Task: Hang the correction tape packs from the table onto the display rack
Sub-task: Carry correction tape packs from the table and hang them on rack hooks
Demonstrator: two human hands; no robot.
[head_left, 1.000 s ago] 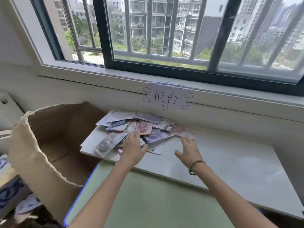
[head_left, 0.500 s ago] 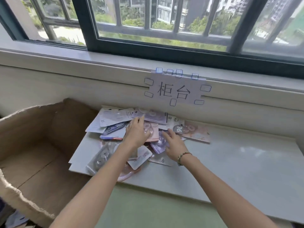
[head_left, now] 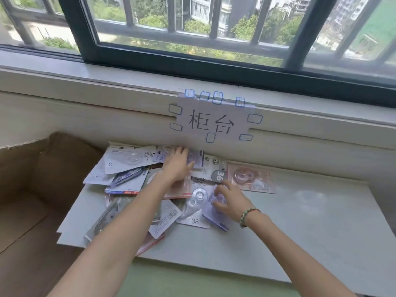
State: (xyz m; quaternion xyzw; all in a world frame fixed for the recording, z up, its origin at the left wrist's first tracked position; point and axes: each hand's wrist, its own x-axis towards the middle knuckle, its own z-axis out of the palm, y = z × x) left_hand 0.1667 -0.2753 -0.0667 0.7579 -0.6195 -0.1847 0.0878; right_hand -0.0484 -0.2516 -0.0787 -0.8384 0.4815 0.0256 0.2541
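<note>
Left hand flat on the heap of correction tape packs on the white table, right hand loosely curled over a purple pack, grip unclear: best lift one by its card edge.

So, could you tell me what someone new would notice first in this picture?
Probably the messy pile of correction tape packs heaped on the left part of the white table, with both hands in it: the left hand lies flat on the packs near the wall, and the right hand curls over a purple pack at the pile's near right. Above, a paper sign is taped under the window.
</note>
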